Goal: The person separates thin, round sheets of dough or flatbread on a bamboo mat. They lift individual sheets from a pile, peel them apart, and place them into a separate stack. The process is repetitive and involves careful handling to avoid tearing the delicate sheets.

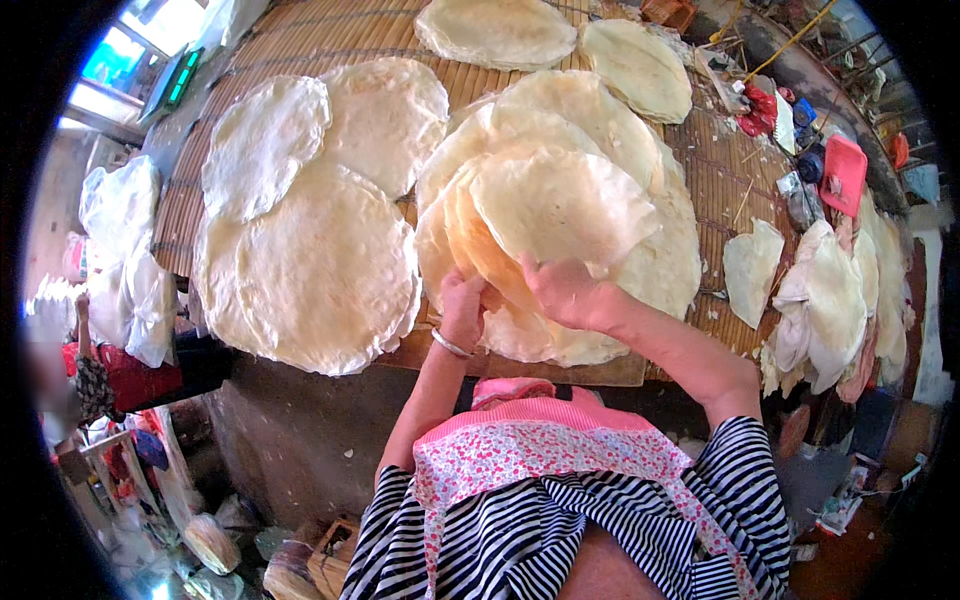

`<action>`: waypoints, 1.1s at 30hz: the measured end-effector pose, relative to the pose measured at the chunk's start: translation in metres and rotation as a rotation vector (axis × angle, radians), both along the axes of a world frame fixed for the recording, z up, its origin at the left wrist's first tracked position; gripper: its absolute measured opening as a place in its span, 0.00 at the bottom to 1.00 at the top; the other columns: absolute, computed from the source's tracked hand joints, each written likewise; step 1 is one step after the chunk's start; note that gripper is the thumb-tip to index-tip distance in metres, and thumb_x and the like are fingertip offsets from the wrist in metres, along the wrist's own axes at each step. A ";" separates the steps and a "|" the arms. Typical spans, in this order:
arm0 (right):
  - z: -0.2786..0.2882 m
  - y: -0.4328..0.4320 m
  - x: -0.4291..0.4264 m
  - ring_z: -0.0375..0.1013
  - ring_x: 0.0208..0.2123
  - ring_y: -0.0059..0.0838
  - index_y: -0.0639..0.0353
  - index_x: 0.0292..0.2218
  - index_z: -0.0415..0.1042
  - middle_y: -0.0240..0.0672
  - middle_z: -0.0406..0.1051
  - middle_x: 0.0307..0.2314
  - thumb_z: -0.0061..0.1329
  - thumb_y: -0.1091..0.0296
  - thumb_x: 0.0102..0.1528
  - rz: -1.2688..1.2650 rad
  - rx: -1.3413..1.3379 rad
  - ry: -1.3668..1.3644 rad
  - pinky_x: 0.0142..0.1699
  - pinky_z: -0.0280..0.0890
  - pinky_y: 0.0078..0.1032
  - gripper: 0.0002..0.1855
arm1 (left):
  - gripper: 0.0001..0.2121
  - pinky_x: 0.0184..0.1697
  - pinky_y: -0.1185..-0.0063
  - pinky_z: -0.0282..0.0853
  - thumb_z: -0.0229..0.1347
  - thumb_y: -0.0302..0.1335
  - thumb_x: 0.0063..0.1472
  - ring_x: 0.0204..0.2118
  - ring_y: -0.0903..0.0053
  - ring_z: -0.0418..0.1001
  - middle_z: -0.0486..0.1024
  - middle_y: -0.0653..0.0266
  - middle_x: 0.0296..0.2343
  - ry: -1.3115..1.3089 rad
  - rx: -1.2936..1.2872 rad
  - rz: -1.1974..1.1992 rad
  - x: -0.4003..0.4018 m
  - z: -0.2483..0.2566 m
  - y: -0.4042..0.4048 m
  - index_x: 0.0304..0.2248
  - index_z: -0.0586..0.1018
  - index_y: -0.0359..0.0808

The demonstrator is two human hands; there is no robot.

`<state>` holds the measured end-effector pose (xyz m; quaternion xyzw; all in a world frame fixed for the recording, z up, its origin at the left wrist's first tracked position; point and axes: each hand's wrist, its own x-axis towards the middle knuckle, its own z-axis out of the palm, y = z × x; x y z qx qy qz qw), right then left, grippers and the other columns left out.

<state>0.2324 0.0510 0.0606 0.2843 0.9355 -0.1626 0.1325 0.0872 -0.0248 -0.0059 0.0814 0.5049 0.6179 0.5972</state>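
Note:
Several large, thin, pale round sheets, like flatbreads or dried tofu skins, lie piled before me. My left hand pinches the near edge of a few folded-up sheets, yellowish where they bend. Just right of it, my right hand is closed on the near edge of the top sheet, which tilts up off the pile. Beneath and around them spread more round sheets. A separate stack sits to the left, partly overlapped by a smaller sheet. My fingertips are partly hidden.
A slatted bamboo mat covers the table. Further stacks lie at the back. At right are a broken sheet piece, hanging sheets and a pink plastic tray. A digital scale stands far left; another person is beyond.

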 end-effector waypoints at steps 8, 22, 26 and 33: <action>0.007 0.000 -0.036 0.70 0.22 0.46 0.66 0.30 0.59 0.48 0.68 0.17 0.40 0.70 0.46 -0.071 0.010 0.294 0.26 0.64 0.38 0.10 | 0.09 0.16 0.83 0.65 0.51 0.20 0.49 0.19 0.75 0.72 0.73 0.61 0.24 0.063 0.049 -0.058 -0.003 0.010 0.007 0.32 0.73 0.29; -0.016 0.014 -0.021 0.71 0.26 0.46 0.66 0.29 0.65 0.50 0.70 0.21 0.42 0.65 0.45 -0.322 -0.159 0.236 0.32 0.65 0.38 0.12 | 0.07 0.22 0.82 0.68 0.48 0.18 0.50 0.21 0.78 0.71 0.73 0.64 0.22 0.181 -0.078 -0.041 0.007 0.005 0.010 0.31 0.73 0.30; -0.044 0.051 0.011 0.71 0.25 0.35 0.66 0.26 0.70 0.43 0.70 0.21 0.46 0.66 0.44 -0.425 -0.334 0.330 0.32 0.64 0.30 0.10 | 0.06 0.27 0.78 0.71 0.47 0.18 0.52 0.23 0.75 0.72 0.73 0.63 0.24 0.183 -0.150 0.031 0.000 -0.012 0.008 0.31 0.73 0.29; 0.011 0.139 0.154 0.68 0.23 0.18 0.67 0.29 0.71 0.29 0.70 0.23 0.52 0.74 0.42 -0.764 -0.857 0.810 0.30 0.65 0.18 0.10 | 0.04 0.32 0.79 0.70 0.51 0.19 0.52 0.27 0.76 0.73 0.73 0.65 0.24 -0.093 -0.051 0.022 -0.028 -0.078 -0.019 0.29 0.73 0.31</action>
